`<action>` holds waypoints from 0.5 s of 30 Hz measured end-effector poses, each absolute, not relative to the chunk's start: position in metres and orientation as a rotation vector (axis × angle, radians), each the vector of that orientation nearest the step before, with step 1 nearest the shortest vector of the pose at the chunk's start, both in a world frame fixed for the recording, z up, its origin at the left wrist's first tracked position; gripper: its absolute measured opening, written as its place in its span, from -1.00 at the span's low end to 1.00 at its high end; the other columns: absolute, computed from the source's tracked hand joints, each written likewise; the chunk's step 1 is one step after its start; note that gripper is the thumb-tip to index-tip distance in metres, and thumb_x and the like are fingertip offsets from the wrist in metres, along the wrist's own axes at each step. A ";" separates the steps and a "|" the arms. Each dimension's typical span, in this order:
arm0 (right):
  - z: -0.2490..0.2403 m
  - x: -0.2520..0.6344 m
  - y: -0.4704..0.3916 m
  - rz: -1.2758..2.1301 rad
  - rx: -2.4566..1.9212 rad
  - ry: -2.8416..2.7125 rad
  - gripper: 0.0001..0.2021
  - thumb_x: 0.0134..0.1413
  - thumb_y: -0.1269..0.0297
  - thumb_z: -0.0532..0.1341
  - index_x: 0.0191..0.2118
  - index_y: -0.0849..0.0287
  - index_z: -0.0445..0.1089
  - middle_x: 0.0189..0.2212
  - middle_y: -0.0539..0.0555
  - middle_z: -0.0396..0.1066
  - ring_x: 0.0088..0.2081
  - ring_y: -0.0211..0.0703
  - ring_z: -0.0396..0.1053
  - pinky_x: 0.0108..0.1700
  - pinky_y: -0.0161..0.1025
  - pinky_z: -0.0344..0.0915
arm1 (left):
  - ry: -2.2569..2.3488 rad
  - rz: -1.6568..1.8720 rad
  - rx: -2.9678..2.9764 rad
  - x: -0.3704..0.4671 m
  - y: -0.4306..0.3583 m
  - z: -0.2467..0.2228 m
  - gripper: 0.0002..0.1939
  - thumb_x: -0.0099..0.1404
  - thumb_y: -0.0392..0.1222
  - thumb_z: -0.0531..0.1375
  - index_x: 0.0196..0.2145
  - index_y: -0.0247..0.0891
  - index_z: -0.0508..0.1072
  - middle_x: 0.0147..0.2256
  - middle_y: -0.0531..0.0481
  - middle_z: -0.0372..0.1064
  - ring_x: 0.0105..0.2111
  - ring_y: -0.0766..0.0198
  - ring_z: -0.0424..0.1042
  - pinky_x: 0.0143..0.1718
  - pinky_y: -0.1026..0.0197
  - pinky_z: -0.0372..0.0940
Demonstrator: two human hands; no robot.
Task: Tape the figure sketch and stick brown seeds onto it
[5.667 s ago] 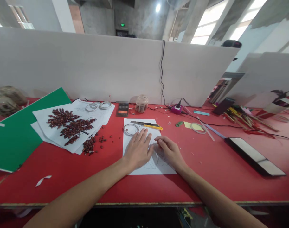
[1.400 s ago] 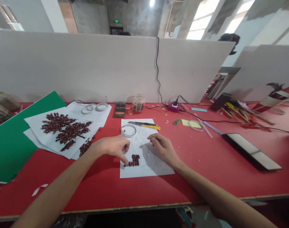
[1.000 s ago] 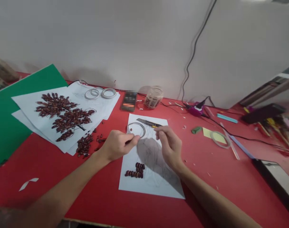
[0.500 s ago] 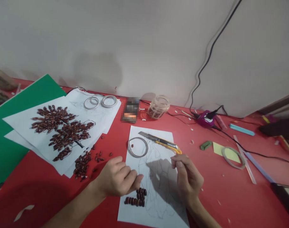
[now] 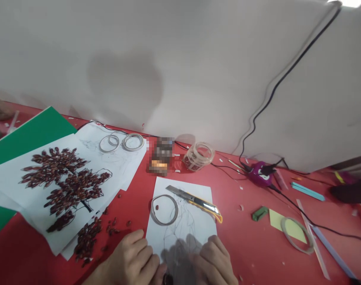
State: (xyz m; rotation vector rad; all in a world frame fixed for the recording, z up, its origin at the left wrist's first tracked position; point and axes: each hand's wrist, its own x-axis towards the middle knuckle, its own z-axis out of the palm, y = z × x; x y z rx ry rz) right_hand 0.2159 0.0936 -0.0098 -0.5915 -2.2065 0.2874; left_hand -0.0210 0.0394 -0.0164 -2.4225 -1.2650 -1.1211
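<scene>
My left hand (image 5: pixel 135 259) is closed, its fingers curled over the lower left side of the drawing sheet (image 5: pixel 198 184). Dark brown seeds (image 5: pixel 168 279) show just beside its fingertips at the bottom edge. My right hand (image 5: pixel 215 261) rests at the sheet's right side with its fingers curled in too; whatever either hand holds, if anything, is hidden. A yellow and black utility knife (image 5: pixel 195 201) lies across the top of the sheet, blade extended. Left of it is a roll ring (image 5: pixel 175 213) with one seed (image 5: pixel 157 207) inside.
Loose seeds (image 5: pixel 88 239) are heaped left of my left hand, beside a sheet with a seed-covered tree (image 5: pixel 70 186). A plastic jar (image 5: pixel 195 158) stands near the wall. A purple adapter (image 5: pixel 259 174) with black cables, a yellow note (image 5: pixel 275 217) and a ring (image 5: pixel 309 249) lie to the right.
The view has tilted upward, so the table things appear lower. Both hands now sit nearer the bottom edge, and the right hand's fingers have curled further in and away from the knife.
</scene>
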 end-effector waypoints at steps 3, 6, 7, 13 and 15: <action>-0.005 0.211 0.096 0.269 -0.646 -2.228 -0.74 0.12 0.62 0.12 -0.18 0.14 0.40 -0.57 -0.01 0.36 -0.58 -0.15 0.26 -0.45 -0.10 0.28 | -1.289 -1.117 -2.428 -0.023 0.041 -0.018 -0.66 0.24 -0.43 0.11 -0.66 -0.22 0.25 -0.70 0.08 0.09 -0.64 0.27 0.03 -0.52 0.09 -0.04; -0.006 0.205 0.099 0.207 -0.579 -2.260 -0.80 0.18 0.60 0.14 -0.22 0.16 0.40 -0.60 -0.04 0.33 -0.60 -0.21 0.21 -0.49 -0.16 0.15 | -1.296 -1.130 -2.396 -0.025 0.045 -0.020 -0.67 0.23 -0.45 0.12 -0.64 -0.22 0.24 -0.70 0.10 0.11 -0.63 0.28 0.05 -0.50 0.09 -0.02; -0.008 0.203 0.099 0.177 -0.564 -2.224 -0.81 0.20 0.59 0.13 -0.24 0.16 0.40 -0.63 -0.06 0.29 -0.62 -0.23 0.18 -0.50 -0.17 0.09 | -1.295 -1.132 -2.385 -0.025 0.047 -0.020 -0.67 0.23 -0.45 0.13 -0.63 -0.22 0.23 -0.70 0.10 0.11 -0.64 0.29 0.06 -0.50 0.09 -0.01; -0.020 0.209 0.096 0.152 -0.465 -2.215 -0.79 0.20 0.55 0.05 -0.24 0.21 0.40 -0.60 -0.01 0.25 -0.56 -0.20 0.15 -0.45 -0.16 0.02 | -1.244 -1.142 -2.325 -0.025 0.048 -0.014 -0.65 0.31 -0.42 0.12 -0.62 -0.22 0.23 -0.69 0.12 0.13 -0.65 0.31 0.06 -0.50 0.09 -0.04; -0.019 0.212 0.093 0.194 -0.408 -2.260 -0.81 0.16 0.51 0.06 -0.20 0.25 0.39 -0.57 0.02 0.27 -0.53 -0.18 0.15 -0.44 -0.16 0.03 | -1.226 -1.126 -2.335 -0.027 0.045 -0.010 -0.63 0.34 -0.40 0.11 -0.62 -0.23 0.22 -0.69 0.13 0.13 -0.65 0.33 0.07 -0.50 0.10 -0.05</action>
